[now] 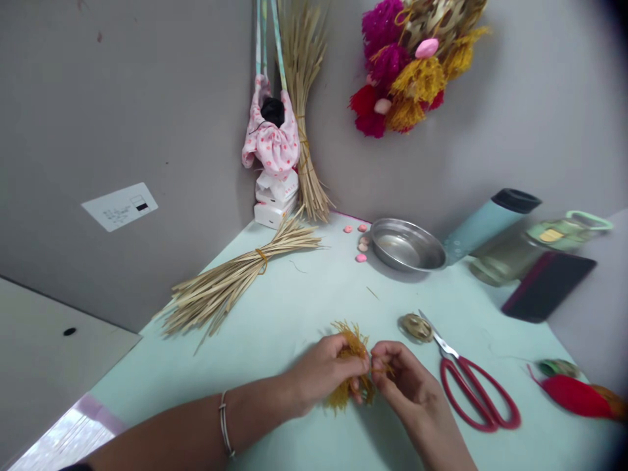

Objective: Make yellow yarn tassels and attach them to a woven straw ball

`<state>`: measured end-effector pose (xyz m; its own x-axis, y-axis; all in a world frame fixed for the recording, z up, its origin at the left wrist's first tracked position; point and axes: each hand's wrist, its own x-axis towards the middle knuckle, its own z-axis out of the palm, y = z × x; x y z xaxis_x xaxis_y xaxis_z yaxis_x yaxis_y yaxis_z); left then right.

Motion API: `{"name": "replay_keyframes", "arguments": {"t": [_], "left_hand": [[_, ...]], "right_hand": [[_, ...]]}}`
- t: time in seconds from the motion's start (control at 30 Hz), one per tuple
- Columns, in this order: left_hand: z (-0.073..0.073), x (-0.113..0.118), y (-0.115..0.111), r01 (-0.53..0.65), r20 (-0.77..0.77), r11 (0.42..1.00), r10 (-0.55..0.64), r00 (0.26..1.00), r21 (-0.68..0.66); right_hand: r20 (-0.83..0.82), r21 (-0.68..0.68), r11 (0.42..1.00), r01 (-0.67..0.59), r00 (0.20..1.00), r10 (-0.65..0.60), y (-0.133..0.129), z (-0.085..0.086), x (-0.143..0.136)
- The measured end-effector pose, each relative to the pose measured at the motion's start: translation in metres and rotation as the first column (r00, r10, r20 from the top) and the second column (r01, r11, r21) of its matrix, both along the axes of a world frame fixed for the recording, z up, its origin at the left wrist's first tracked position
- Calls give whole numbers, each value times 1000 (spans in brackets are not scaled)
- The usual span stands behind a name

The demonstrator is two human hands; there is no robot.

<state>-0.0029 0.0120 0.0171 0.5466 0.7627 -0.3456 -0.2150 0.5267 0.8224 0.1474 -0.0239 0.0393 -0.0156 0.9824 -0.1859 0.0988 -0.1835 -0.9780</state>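
Observation:
A frayed yellow tassel (349,340) lies low on the pale green table (304,307), gripped by both hands. My left hand (321,373) closes around its left side, fingers wrapped over the fibres. My right hand (405,379) pinches its right side with thumb and forefinger. The two hands almost touch at the tassel's middle. Just right of them lie red-handled scissors (473,389) and a small woven straw ball (416,326).
A tied bundle of straw strips (235,278) lies at the left. A steel bowl (406,245), pink beads (362,247), a teal flask (488,222), a glass jar (524,252) and a dark phone (547,286) stand behind. A red tassel (572,396) lies at right. Coloured tassels (409,65) hang on the wall.

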Motion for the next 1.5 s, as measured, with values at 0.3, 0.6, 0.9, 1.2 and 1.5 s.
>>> {"name": "replay_keyframes", "arguments": {"t": [0.3, 0.6, 0.9, 1.2, 1.5], "left_hand": [[3, 0, 1, -67, 74, 993, 74, 994, -97], [1, 1, -1, -44, 75, 999, 44, 996, -11], [0, 1, -1, -42, 44, 999, 42, 998, 4], [1, 1, 0, -75, 32, 995, 77, 997, -63], [3, 0, 1, -74, 19, 996, 75, 997, -59]], "right_hand": [[-5, -11, 999, 46, 999, -47, 0, 6, -5], [-132, -70, 995, -68, 990, 59, 4, 4, -3], [194, 149, 984, 93, 973, -121, 0, -5, 12], [669, 469, 806, -360, 741, -59, -2, -10, 12], [971, 238, 811, -534, 161, -179, 7, -27, 37]]}}
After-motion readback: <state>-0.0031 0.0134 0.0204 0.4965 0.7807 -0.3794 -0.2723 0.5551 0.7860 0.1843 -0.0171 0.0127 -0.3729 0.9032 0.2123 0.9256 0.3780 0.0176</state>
